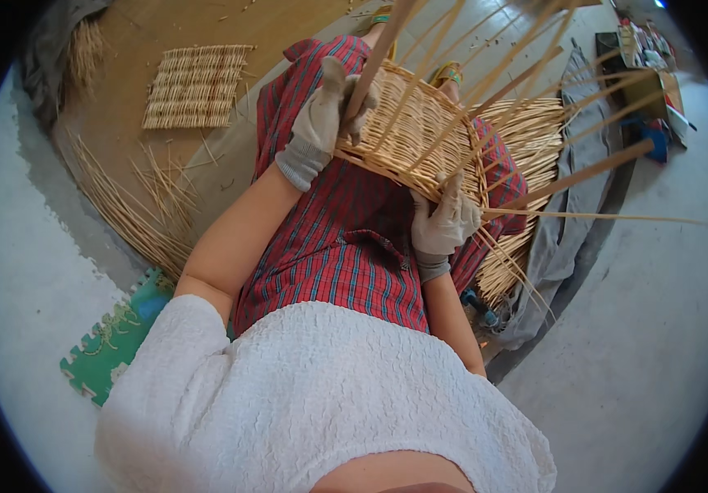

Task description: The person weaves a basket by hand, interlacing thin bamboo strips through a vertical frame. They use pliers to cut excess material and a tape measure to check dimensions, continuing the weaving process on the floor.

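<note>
A partly woven wicker basket piece (410, 123) rests over my knees, with long stakes and thin rods fanning out from it. My left hand (321, 123), in a pale glove with a grey cuff, is closed on its left corner, beside a thick upright stake (370, 62). My right hand (440, 222), gloved alike, grips the near edge at the right corner, where another thick stake (567, 177) sticks out to the right. Some of the fingers of both hands are hidden by the weave and stakes.
A woven square panel (193, 86) and loose rods (136, 209) lie on the floor at left, with a green foam mat (99, 353) below them. A pile of split rods (526, 140) and a grey cloth (571, 238) lie right. Assorted items (641, 49) stand at the far right.
</note>
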Motion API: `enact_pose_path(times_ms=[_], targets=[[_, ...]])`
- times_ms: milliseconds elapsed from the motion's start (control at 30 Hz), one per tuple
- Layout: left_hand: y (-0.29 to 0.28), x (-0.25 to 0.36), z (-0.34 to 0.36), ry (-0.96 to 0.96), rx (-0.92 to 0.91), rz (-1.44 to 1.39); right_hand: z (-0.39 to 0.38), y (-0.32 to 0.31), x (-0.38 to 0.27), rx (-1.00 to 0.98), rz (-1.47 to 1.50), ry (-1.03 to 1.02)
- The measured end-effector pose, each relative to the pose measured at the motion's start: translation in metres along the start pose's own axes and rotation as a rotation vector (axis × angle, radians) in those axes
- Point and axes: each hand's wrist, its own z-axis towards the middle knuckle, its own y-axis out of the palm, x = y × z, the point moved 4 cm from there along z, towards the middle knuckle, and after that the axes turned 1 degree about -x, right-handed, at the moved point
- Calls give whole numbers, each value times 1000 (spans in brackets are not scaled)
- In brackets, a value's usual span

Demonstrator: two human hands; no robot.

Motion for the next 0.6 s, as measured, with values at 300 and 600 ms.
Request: enact_pose_path(times_ms=[300,600], targets=[[-18,-5,4,19,-154,-3,17,11,-4,-3,9,-173],[-49,7,-15,270,-49,-364,33,-4,-3,-171,23,-69]])
